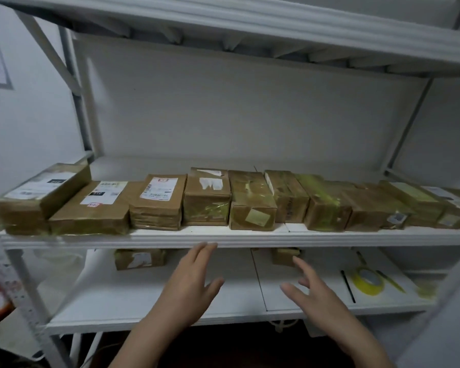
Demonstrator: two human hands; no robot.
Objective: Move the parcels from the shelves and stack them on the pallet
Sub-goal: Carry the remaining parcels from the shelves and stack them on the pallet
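Note:
A row of several brown cardboard parcels runs along the middle shelf (223,239), among them a taped parcel (207,200) and a taller parcel (251,205) near the centre. My left hand (190,285) and my right hand (315,293) are raised below the shelf's front edge, fingers straight and spread, holding nothing. Their fingertips point up at the central parcels without touching them. Two smaller parcels, one at the left (140,258) and one at the right (286,256), sit at the back of the lower shelf (149,301). No pallet is in view.
A yellow tape roll (367,281) and a thin black rod (348,286) lie on the lower shelf at the right. White shelf uprights (24,282) stand at the left, another shelf (250,19) is overhead. Dark floor shows below.

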